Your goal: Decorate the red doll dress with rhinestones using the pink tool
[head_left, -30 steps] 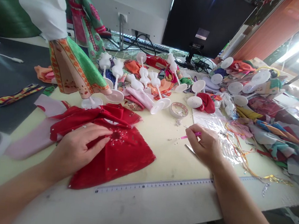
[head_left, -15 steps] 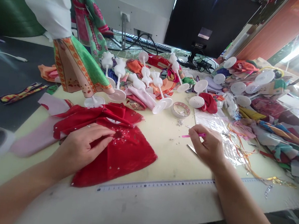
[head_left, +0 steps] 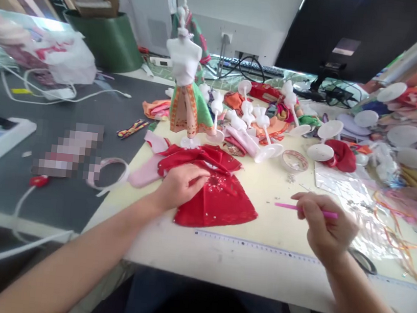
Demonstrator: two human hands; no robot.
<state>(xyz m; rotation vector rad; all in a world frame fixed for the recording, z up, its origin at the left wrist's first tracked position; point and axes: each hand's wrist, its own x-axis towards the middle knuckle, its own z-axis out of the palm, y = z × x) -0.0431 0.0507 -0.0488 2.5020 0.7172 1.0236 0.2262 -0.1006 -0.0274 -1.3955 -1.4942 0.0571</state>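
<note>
On the table in front of me lies a piece of red cloth [head_left: 226, 205], a small garment with a flower design and small bright studs. My left hand [head_left: 181, 186] rests on its left part, fingers bent together with the tips at the flower. To the right, above the table, my right hand [head_left: 329, 229] is closed around a slim pink stick [head_left: 285, 205], its thin end pointing left. Near that tip are a few tiny beads or stones [head_left: 290, 177], too small to tell. Behind the cloth stands a white doll mannequin [head_left: 184, 60] in a green and orange skirt.
A ruler [head_left: 242, 243] lies along the front edge. Farther back are a tape roll [head_left: 294, 161], several white doll forms and coloured cloths. Black-handled scissors [head_left: 362, 261] lie under my right wrist, beside clear plastic bags [head_left: 333, 178]. Another tape roll [head_left: 122, 173] is at left.
The view has turned left and drawn back, showing more of the dark desk. My right hand with the pink stick has tilted and moved slightly away from the small stones. My left hand stays on the cloth.
</note>
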